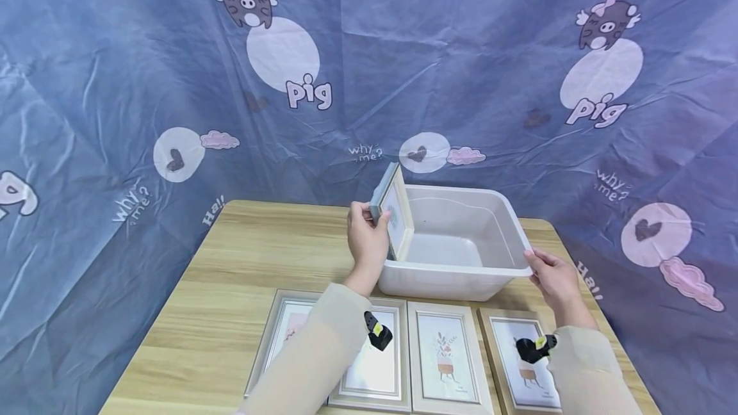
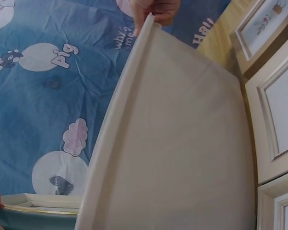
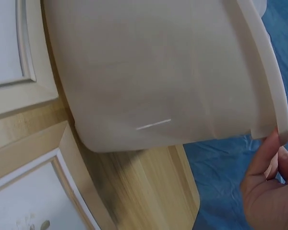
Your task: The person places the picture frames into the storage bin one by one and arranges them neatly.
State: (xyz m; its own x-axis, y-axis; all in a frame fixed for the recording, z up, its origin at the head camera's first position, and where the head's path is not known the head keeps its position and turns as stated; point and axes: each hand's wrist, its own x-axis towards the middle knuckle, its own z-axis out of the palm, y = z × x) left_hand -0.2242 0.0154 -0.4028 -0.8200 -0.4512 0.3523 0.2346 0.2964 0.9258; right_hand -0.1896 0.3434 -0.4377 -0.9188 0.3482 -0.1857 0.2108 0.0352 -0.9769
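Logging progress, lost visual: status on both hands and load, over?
Left hand pinches teal-edged cream rectangular picture frame, at left end of white plastic rectangular bin. Right hand grips bin's front right rim corner. No obstruction visible.

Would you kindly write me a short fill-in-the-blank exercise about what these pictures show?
1. The person's ___ hand holds a teal-edged picture frame at one end of the plastic tub.
2. In front of the tub, ___ light-bordered picture frames lie on the wood-grain table.
3. Beneath each winged cartoon animal, the blue backdrop cloth bears the large printed word ___.

Missing words: left; four; pig.
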